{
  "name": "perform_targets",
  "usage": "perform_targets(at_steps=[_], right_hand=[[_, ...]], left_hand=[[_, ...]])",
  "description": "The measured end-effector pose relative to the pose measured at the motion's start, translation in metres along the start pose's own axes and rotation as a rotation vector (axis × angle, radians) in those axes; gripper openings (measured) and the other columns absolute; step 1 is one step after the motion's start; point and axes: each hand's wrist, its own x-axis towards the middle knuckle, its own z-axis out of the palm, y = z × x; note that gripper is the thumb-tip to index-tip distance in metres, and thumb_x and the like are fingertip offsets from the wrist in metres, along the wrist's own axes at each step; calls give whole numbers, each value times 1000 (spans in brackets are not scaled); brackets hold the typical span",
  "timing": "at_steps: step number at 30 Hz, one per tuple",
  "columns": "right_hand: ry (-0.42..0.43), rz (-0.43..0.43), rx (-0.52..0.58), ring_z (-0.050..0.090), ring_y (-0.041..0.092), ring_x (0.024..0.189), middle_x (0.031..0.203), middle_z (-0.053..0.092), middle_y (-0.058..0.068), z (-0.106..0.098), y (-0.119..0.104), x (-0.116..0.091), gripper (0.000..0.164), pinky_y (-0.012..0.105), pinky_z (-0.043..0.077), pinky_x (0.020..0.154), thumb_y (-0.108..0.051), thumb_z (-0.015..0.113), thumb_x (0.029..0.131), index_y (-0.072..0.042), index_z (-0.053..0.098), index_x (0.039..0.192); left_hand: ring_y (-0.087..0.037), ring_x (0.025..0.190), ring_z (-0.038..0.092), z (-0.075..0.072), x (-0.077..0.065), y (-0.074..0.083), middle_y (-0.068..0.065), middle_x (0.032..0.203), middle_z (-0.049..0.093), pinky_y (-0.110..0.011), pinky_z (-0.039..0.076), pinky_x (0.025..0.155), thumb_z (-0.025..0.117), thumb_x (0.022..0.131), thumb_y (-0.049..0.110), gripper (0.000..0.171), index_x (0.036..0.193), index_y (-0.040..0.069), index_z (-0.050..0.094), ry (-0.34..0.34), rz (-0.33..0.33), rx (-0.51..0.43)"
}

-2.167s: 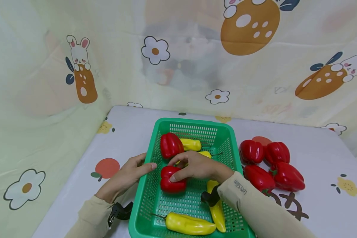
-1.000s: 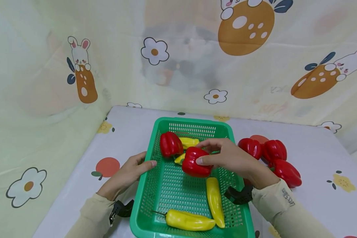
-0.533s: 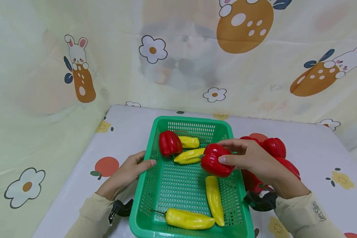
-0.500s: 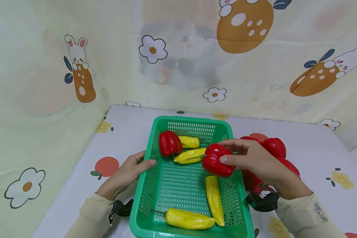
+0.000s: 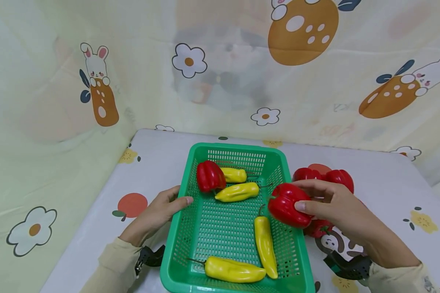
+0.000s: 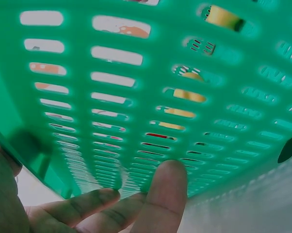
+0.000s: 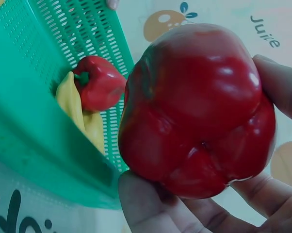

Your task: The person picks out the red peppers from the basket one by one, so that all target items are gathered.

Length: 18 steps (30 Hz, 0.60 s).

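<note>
My right hand (image 5: 337,207) grips a red bell pepper (image 5: 287,205) between thumb and fingers, over the right rim of the green basket (image 5: 170,244). In the right wrist view the lobed bottom of this bell pepper (image 7: 199,107) faces the camera. Thumb over the left rim and fingers along the outer wall, my left hand (image 5: 165,209) holds the basket. Inside, another red bell pepper (image 5: 210,176) lies at the back left beside long yellow peppers (image 5: 238,192). Further yellow peppers lie at the front (image 5: 234,270) and the right side (image 5: 265,244).
Right of the basket, several red bell peppers (image 5: 339,179) rest on the printed white tablecloth (image 5: 385,195), partly hidden behind my right hand. A pale curtain (image 5: 227,89) with rabbit and flower prints hangs behind and at the left.
My right hand has lifted the red bell pepper from the middle of the basket and carried it right, to the right rim. The left hand stays on the left rim.
</note>
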Motion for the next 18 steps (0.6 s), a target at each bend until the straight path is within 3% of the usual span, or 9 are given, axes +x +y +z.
perform_targets(at_steps=[6,9,15,18], right_hand=[[42,31,-23,54,38,118,144,50,28,-13,18,-20,68,42,66,70,-18,78,92,-5,48,152],[62,79,-36,58,33,108,142,52,27,-20,29,-29,67,41,65,65,-21,76,94,-6,46,153],[85,117,49,63,22,100,128,62,-3,-33,54,-45,50,46,66,69,-16,69,100,-31,55,145],[87,157,66,60,21,105,128,61,-4,-35,61,-52,46,45,66,73,-18,66,102,-41,56,140]], left_hand=[[-34,91,77,0,1,0,-28,119,69,-46,65,79,55,108,27,58,156,-1,40,-5,0,2],[-34,90,77,0,1,0,-27,119,70,-46,65,79,55,108,28,57,156,0,41,-3,-4,4],[-34,91,77,0,1,0,-28,119,70,-46,65,80,56,108,28,58,156,-1,41,-5,-4,5],[-35,91,77,0,1,-1,-29,120,69,-46,65,80,55,108,28,58,156,0,39,-5,-2,5]])
